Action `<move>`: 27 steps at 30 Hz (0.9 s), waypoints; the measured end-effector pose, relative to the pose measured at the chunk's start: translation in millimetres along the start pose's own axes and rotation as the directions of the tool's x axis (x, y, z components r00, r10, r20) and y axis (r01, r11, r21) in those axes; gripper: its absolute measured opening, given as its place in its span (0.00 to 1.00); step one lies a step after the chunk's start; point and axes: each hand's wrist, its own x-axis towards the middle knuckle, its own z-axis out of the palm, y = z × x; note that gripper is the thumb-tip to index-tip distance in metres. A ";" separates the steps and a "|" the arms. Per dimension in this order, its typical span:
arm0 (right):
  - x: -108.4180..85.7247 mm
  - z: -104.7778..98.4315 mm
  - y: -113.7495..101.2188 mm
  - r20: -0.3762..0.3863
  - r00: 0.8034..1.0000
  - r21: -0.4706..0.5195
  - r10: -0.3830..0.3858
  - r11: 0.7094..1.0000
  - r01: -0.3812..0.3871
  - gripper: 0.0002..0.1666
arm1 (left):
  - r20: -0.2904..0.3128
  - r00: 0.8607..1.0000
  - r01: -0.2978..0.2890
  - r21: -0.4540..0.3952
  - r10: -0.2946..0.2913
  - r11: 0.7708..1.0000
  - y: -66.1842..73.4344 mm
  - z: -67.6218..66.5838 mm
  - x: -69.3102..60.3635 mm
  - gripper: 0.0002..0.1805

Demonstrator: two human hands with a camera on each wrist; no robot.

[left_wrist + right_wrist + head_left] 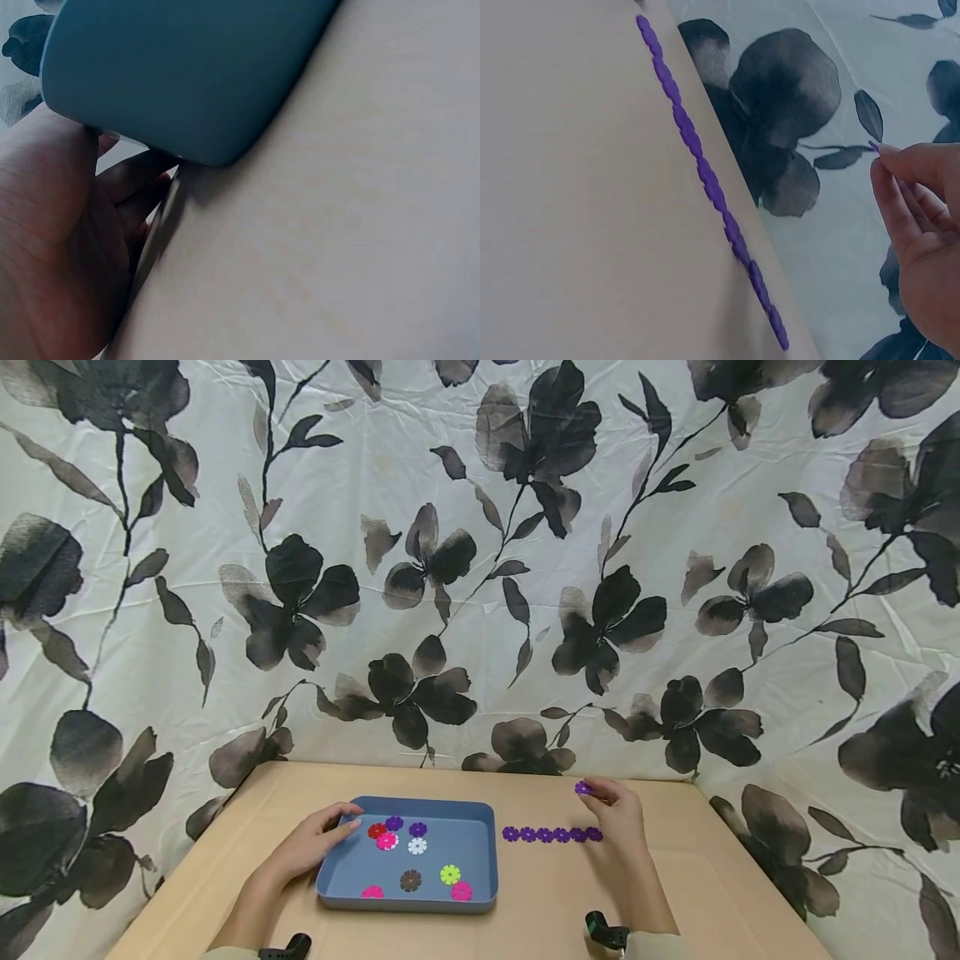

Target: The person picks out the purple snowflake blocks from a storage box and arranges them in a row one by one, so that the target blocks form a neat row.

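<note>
Nearest the camera, dark wrist units (291,947) sat by a person's pale sleeves (654,947), L & R. Just past them, a blue-gray tray (337,870) lay on the bench (540,902), its L rim gripped by the left hand (306,845). Loose flower-shaped discs dotted the tray: brown (410,880), yellow-green (450,874) & pink (461,891) toward the front; white (417,845), red (376,831) & two purple ones (417,829) farther back.

To the tray's R, approx. six purple discs ran in a straight row (561,835), edge to edge; whether linked, couldn't tell. Beyond it, the right hand (622,822), well apart from the left, pinched one more purple disc (582,787), clear of the row.

By all appearances the purple run was well along, w/ three pcs. outside it, incl. the one held; other colors, apparently unsorted, remained in the tray.

The tan, smooth-looking bench ended at a creased white cloth (315,485) w/ dark floral print, filling the bkgd.; no more of the rm. showed.
</note>
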 end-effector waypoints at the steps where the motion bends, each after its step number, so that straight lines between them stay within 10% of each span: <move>1: 0.7 -2.6 1.9 -0.006 1.000 0.002 0.002 1.000 -0.002 0.16 | -0.001 1.000 0.002 0.000 -0.002 1.000 0.3 0.2 -0.2 0.20; 27: -2.4 -46.8 30.6 -0.036 0.984 -0.166 0.175 0.970 -0.178 0.20 | -0.008 1.000 0.008 0.015 -0.008 1.000 2.3 2.1 2.5 0.20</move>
